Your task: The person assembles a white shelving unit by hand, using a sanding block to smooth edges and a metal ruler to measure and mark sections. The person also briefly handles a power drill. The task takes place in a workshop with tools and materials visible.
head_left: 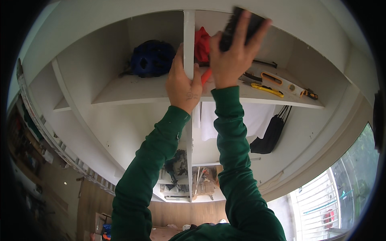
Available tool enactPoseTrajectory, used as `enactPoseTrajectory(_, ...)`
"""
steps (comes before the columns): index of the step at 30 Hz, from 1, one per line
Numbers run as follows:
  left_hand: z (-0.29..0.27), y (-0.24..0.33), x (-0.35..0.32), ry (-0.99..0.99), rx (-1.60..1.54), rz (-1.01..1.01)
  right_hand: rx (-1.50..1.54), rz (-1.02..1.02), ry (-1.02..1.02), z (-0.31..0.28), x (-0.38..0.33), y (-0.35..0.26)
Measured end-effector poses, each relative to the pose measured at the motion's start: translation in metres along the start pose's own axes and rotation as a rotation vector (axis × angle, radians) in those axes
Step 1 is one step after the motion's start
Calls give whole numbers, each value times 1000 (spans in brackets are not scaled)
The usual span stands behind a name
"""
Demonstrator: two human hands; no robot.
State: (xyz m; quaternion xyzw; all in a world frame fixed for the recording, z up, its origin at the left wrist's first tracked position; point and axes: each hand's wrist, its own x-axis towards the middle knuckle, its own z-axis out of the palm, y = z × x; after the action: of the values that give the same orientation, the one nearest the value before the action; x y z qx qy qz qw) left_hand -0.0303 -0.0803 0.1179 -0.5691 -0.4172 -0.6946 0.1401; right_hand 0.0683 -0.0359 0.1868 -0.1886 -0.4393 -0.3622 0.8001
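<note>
Creased green sleeves (150,150); small mark (191,95), perhaps tattooed, on left hand (181,85)

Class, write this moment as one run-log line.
left hand: grips white divider | right hand: holds dark block near cabinet's top edge | shelf: blue helmet left of divider, yellow cutter right

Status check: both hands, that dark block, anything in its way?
Right hand gripping dark block near cabinet's upper edge. Left hand around white divider. Nothing visibly blocking it.

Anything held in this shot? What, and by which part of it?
Right grip: a dark block, held across its near face; exact kind unclear. Left grip: the white upright divider, clasped at its front edge.
</note>
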Motion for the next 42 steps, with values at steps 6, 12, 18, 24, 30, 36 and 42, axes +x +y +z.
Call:
enactPoseTrajectory(6,1,0,0,-7,13,-10,-32,3,-12,-5,1,10)
enactPoseTrajectory(12,2,-3,-1,2,-6,11,-23,-43,-195,-9,-8,11)
enactPoseTrajectory(18,1,-2,-1,8,-12,14,0,56,-69,-31,-41,49)
enactPoseTrajectory(24,0,-1,-1,16,18,42,-10,18,-845,-28,-94,88)
enactPoseTrajectory(30,-8,17,16,301,410,678,-75,34,-975,-23,-111,92)
enactPoseTrajectory(36,-10,42,68,256,691,857,-86,144,-1129,-25,-108,92)
enactPoseTrajectory(42,-2,35,77,262,628,933,-111,159,-1145,-22,-112,94)
